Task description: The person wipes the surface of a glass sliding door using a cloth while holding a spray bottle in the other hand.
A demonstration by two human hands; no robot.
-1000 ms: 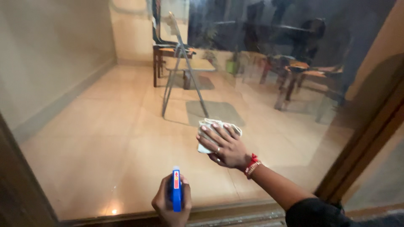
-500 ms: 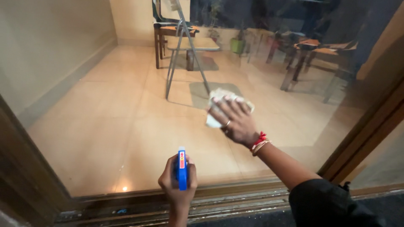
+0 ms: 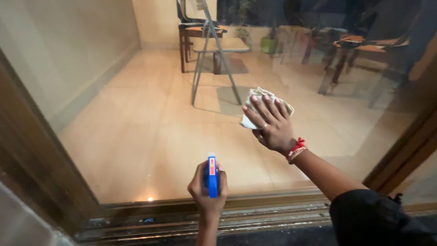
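Glass (image 3: 136,114) fills the head view — a big pane in a wooden frame (image 3: 41,164), with a metal track (image 3: 191,221) along its foot. Beyond it lie a tiled floor (image 3: 150,136), one folding chair (image 3: 214,50) and some wooden furniture, partly mixed with reflections.

Right hand (image 3: 271,125) is spread flat, fingers wide, pressing one pale cloth (image 3: 261,102) against the pane; the open palm keeps the whole cloth in contact with the glass. Two bracelets, red and gold, sit at that wrist (image 3: 296,149).

Left hand (image 3: 207,187) is closed around one blue spray bottle (image 3: 212,175), held upright low near the track — nozzle towards the glass, well apart from the cloth.
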